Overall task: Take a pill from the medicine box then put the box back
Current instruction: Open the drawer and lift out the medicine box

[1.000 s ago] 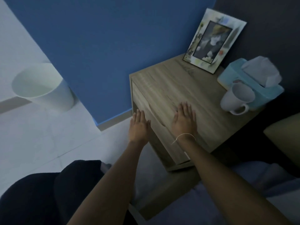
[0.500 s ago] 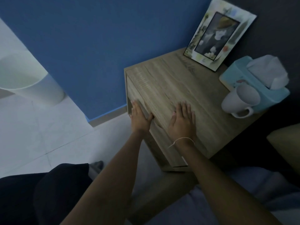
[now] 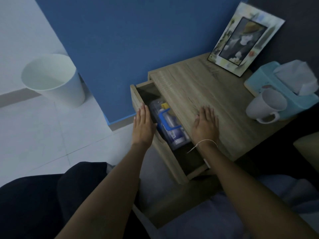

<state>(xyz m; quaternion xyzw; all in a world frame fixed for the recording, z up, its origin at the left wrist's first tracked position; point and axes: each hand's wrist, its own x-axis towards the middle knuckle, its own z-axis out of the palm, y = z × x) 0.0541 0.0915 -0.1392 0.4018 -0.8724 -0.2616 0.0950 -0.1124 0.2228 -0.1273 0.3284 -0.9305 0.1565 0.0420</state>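
The top drawer (image 3: 138,99) of the wooden nightstand (image 3: 215,94) stands pulled out. Inside it lies a clear plastic medicine box (image 3: 168,124) with a blue handle on its lid; bottles show through the plastic. My left hand (image 3: 143,125) rests on the drawer's front edge with the thumb hooked inside, right beside the box. My right hand (image 3: 206,124) lies flat, palm down, on the nightstand top, fingers spread, holding nothing. A thin string bracelet circles its wrist.
On the nightstand stand a picture frame (image 3: 245,38) at the back, a teal tissue box (image 3: 283,90) at the right and a white mug (image 3: 266,106) in front of it. A white waste bin (image 3: 55,80) sits on the tiled floor at the left, by the blue wall.
My left hand has pulled the drawer out towards me, uncovering the medicine box. My right hand has stayed flat on the nightstand top.
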